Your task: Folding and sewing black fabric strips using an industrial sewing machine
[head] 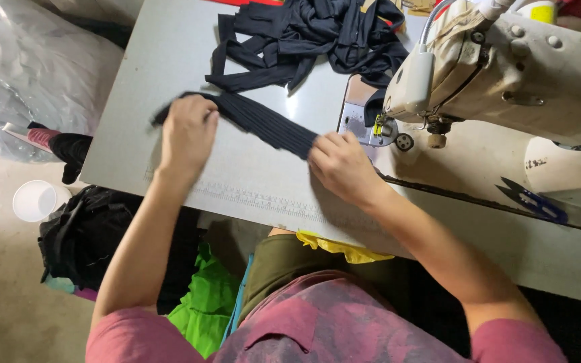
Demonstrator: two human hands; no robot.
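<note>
- Head view: long dark navy ribbed fabric strip [263,122] lies flat on the pale grey bench [136,121], running from 10 o'clock to centre.
- Left hand [187,134] palm-down on the strip's far-left end, fingers curled over the edge, pressing it to the bench.
- Right hand [341,165] clamps the strip's other end, fingers closed on the cloth, just beside the metal needle plate [358,121].
- Strip is stretched straight between both hands.
- Cream industrial sewing machine [526,74] at 2 o'clock; its head overhangs the needle plate.
- Heap of matching dark navy strips [311,37] at 12 o'clock, apart from the held strip.
- Blue-handled thread snips [532,200] at 3 o'clock on the bench.
- White round plastic container [35,200] on the floor at 9 o'clock.
</note>
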